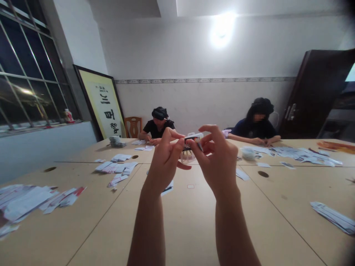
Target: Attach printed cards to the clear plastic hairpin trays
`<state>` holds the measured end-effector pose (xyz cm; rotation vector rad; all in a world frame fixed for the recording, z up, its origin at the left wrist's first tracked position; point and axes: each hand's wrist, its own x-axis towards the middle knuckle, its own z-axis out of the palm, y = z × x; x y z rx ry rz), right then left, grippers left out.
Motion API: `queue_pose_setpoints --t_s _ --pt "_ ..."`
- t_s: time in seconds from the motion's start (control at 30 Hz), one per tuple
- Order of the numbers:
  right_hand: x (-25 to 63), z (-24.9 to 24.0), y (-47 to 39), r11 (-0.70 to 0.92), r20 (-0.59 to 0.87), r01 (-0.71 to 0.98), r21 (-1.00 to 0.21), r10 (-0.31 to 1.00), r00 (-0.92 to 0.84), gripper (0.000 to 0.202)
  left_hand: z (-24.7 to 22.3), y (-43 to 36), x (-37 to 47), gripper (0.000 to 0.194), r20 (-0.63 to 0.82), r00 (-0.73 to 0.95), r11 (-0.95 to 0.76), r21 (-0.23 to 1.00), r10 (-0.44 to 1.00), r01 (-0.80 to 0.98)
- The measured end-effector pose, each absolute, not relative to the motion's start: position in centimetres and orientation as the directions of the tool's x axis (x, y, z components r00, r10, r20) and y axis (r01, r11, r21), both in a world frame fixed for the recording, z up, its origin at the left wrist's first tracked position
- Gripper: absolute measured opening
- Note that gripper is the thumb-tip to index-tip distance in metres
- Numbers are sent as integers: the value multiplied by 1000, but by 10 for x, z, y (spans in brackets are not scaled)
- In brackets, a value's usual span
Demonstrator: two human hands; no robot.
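Note:
In front of me, above the table, both hands are raised and close together. My left hand (pixel 165 157) is closed on a small clear plastic case (pixel 188 157) with pale pieces showing inside. With thumb and fingers, my right hand (pixel 217 157) pinches a small dark-and-white printed card (pixel 197 139) at the top of the case. The fingers hide part of both, and I cannot tell whether the card is inside the case or against it. Below my left wrist, a white paper piece with a dark strip (pixel 168 188) lies on the table.
The wooden table (pixel 191 229) bears paper heaps (pixel 27 201) at left, more papers (pixel 118 166) farther back, and a folded stack (pixel 334 218) at right. Two people (pixel 158 123) sit across, one at right (pixel 253 123) beside scattered cards (pixel 302 155). Round holes (pixel 263 174) pierce the tabletop.

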<state>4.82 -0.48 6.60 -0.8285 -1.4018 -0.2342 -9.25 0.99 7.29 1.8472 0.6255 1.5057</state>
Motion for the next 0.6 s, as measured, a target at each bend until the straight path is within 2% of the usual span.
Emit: queue_pose_setpoints --t_s 0.1,0.33,0.6 --pt "51 67 -8 735 906 530 -423 355 231 22 73 9 -95 27 667 205 -665 742 716 -90" --pt "58 71 -20 812 832 202 -547 501 237 22 74 3 -99 31 627 193 -616 779 755 -118" --pt "64 71 -20 803 831 242 -545 479 284 19 74 -3 -101 31 624 193 -610 782 757 -132"
